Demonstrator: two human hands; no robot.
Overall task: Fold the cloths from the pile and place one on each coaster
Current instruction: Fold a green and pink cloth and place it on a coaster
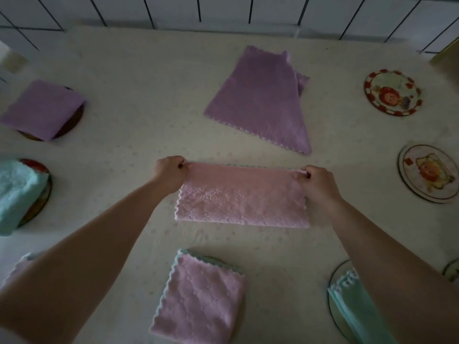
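A pink cloth point(242, 197) lies folded in half as a long strip in the middle of the table. My left hand point(170, 173) pinches its far left corner and my right hand point(319, 182) pinches its far right corner. Beyond it the pile of purple cloths point(260, 100) lies flat. Folded cloths rest on coasters: a purple one point(42, 109) at far left, a teal one point(17, 194) at left, a pink one point(198, 299) near me, and a teal one point(357, 311) at lower right, partly hidden by my right arm. Two round coasters point(392, 91) point(428, 173) at right are bare.
The table point(136, 95) wears a pale patterned covering. A white tiled wall point(223, 8) runs along its far edge. Another coaster edge point(450, 270) shows at the right border, and a pale cloth corner point(19, 265) at lower left.
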